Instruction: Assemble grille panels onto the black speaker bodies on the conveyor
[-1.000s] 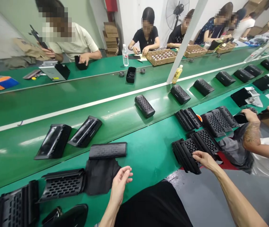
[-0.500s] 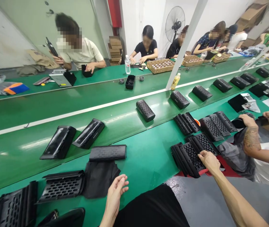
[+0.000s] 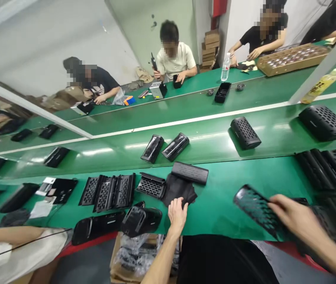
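My right hand (image 3: 289, 213), smeared by motion, grips the edge of a black perforated grille panel (image 3: 253, 209). The panel is tilted above the front of the green table. At the middle, my left hand (image 3: 177, 213) has its fingers curled on the near edge of dark cloth sheets (image 3: 180, 187); its fingertips are partly hidden. A closed-looking black grille piece (image 3: 190, 172) lies across the far edge of the cloth. Left of the cloth rests another curved grille panel (image 3: 152, 185), its hollow side up.
Several grille panels (image 3: 107, 193) stand in a row to the left, with more panels (image 3: 327, 169) at right. Black housings (image 3: 175, 146) lie on the green belt (image 3: 120, 148). Below the table edge is a carton (image 3: 116, 272) of plastic-wrapped items. Co-workers sit opposite and at left.
My right hand has lifted a grille panel from the right-hand pile and brought it leftward. My left hand has moved onto the cloth. The view has swung left.
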The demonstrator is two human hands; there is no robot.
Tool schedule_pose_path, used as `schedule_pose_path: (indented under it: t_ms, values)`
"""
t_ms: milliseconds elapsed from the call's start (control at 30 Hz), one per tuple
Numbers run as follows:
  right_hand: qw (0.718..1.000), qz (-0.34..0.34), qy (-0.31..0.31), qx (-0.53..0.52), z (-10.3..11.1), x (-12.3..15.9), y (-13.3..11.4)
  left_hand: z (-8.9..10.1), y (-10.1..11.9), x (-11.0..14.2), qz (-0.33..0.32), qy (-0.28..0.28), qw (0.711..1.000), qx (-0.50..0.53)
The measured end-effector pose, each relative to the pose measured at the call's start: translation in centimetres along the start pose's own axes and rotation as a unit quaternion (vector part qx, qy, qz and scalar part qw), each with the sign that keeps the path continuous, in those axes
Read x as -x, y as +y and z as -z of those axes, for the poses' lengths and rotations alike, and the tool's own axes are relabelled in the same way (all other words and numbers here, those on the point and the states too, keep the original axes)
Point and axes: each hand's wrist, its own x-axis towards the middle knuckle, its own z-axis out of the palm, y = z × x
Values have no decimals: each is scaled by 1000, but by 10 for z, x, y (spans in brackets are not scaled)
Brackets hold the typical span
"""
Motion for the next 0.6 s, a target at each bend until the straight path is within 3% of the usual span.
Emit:
schedule_pose_path:
  t_ms: [33, 100, 200, 400, 600]
  values:
    - [996, 59, -61, 9, -26, -11, -22, -1, -4, -3, -6, 2, 1000, -24]
    - [983, 128, -126, 41, -72, -31, -56, -4, -11, -8, -16, 0, 998, -63]
    - [977, 146, -137, 69, -112, -55, -76, -5, -21, -12, -30, -7, 994, -104]
    - [981, 151, -101, 75, -116, -73, -79, -9, -37, -15, -48, 3, 989, -140]
    - [980, 156, -123, 23, -121, -47, -100, -7, -39, -16, -53, 23, 994, -93]
